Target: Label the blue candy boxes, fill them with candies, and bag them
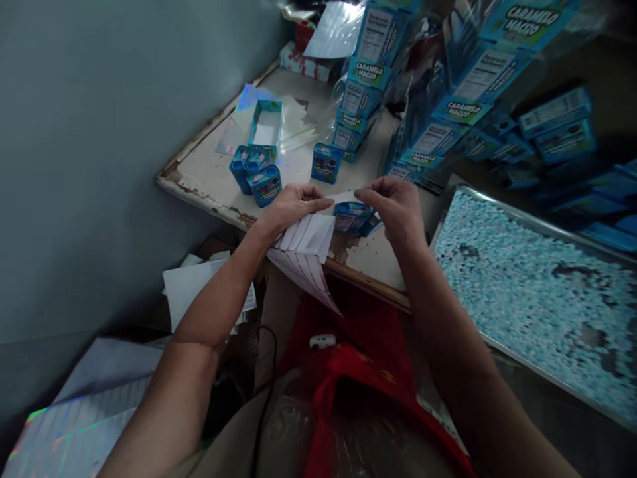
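Note:
My left hand [293, 206] is closed on a white sheet of sticker strips [306, 255] that hangs down over the table's front edge. My right hand [393, 206] pinches the top of the same sheet, where one strip [343, 197] sticks up between the two hands. A small blue candy box [351, 216] lies on the table just beyond my hands. Three more small blue boxes [256, 176] stand to the left, and another one [326, 162] stands upright behind.
The worn white table [209, 172] also carries an open blue box [266, 123] and holographic sheets. Stacked "Caramelo Macizo" boxes [368, 73] rise at the back. A metal tray [535, 305] of small pale blue candies lies right. Holographic sheets [74, 425] sit lower left.

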Demonstrator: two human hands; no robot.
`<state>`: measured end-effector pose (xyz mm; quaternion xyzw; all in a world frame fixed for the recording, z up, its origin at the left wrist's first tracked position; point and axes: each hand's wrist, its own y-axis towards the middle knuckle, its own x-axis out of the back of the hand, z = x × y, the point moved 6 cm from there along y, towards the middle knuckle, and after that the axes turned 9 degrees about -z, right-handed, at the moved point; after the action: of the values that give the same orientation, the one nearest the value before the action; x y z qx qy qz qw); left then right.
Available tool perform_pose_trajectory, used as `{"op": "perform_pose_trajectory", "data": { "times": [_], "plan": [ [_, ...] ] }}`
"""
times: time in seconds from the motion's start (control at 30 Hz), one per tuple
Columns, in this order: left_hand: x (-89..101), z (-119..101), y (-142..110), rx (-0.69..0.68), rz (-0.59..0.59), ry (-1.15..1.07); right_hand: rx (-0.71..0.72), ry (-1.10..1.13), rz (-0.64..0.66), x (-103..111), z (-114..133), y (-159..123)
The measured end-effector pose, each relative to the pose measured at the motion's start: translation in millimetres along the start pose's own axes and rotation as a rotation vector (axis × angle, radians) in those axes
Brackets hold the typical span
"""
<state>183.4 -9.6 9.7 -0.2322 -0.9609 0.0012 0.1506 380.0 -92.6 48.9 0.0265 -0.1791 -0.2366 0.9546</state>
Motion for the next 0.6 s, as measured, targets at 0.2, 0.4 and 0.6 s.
{"op": "perform_pose_trajectory", "data": {
  "times": [0.2, 0.4, 0.6],
  "plan": [
    [4.3, -3, 20, -0.011, 0.081, 0.218, -0.005, -0.254, -0.069, -5, -19, -7],
    [-1.7, 5, 33, 0.001, 0.093, 0.329, 0.049, -0.624, -0.150, -13, -18, -12],
    [-4.6, 11, 33, 0.002, 0.071, 0.347, 0.017, -0.662, -0.108, -15, -21, -10]
  ]
}}
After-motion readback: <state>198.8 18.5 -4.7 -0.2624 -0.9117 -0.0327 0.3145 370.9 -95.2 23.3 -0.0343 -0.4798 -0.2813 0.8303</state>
